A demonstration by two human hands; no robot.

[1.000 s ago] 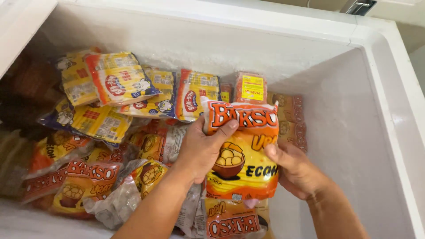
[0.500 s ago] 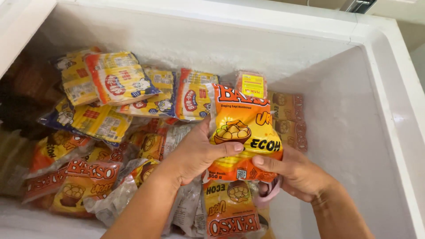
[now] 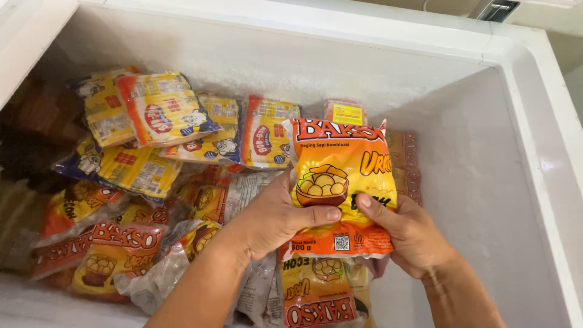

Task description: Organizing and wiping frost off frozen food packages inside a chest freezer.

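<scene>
Both hands hold one orange and yellow food packet (image 3: 341, 176) upright over the open white chest freezer (image 3: 467, 54). My left hand (image 3: 276, 217) grips its lower left edge, thumb across the front. My right hand (image 3: 405, 229) grips its lower right edge. The packet shows a bowl of round balls on its front. Under the hands lies another orange packet (image 3: 316, 297) of the same kind, upside down.
Yellow and blue sausage packs (image 3: 164, 115) are piled at the back left. More orange packets (image 3: 115, 249) and clear frosted bags (image 3: 161, 276) lie at the front left. The freezer's frosty right wall (image 3: 486, 182) stands beside a bare strip of floor.
The held packet has been lifted and turned more upright, its front now facing me. Both hands slid to its lower edge. The packet underneath is more exposed.
</scene>
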